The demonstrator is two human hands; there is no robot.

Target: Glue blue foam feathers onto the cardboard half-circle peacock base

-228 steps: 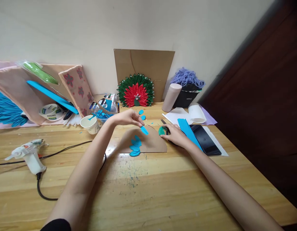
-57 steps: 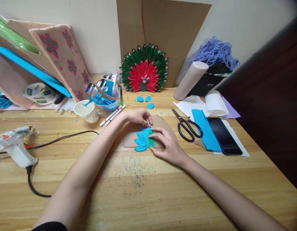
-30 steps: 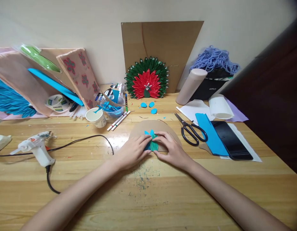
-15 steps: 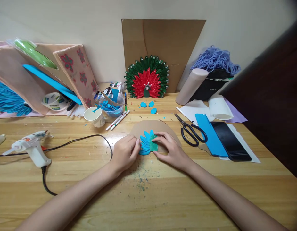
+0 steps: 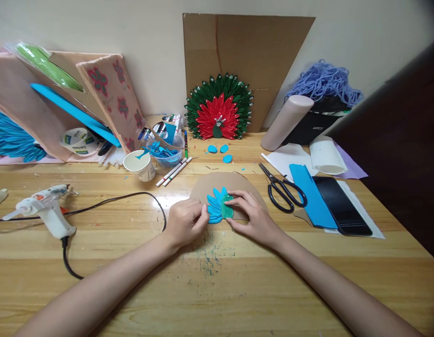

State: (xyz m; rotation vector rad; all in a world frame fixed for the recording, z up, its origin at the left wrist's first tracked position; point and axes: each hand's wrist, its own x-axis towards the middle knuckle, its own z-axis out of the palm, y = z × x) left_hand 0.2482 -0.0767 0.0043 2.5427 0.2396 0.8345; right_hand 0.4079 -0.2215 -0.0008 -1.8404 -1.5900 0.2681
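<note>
On the table before me lies a rounded cardboard base (image 5: 209, 183) with a fan of blue petals (image 5: 214, 206) on it. To the right of the petals sits a green rounded piece (image 5: 226, 208). My right hand (image 5: 252, 215) grips it, fingertips on its upper part and thumb by its lower edge. My left hand (image 5: 187, 220) is closed beside the petals' left end, thumb pressed to the curled fingers; what it may pinch is hidden. Black-handled scissors (image 5: 285, 192) lie to the right of the base.
A glue gun (image 5: 48, 210) with its cord lies at left. Behind stand a paper cup (image 5: 139, 164), a tub of blue scraps (image 5: 165, 152), and a red-and-green peacock craft (image 5: 219, 110). Loose blue petals (image 5: 224, 149) lie before it. At right are blue sheet (image 5: 313, 196) and a phone (image 5: 343, 206).
The camera view has shifted slightly, so the scene sits a little higher and farther right. Both hands keep nearly the same pose at the petals and green piece.
</note>
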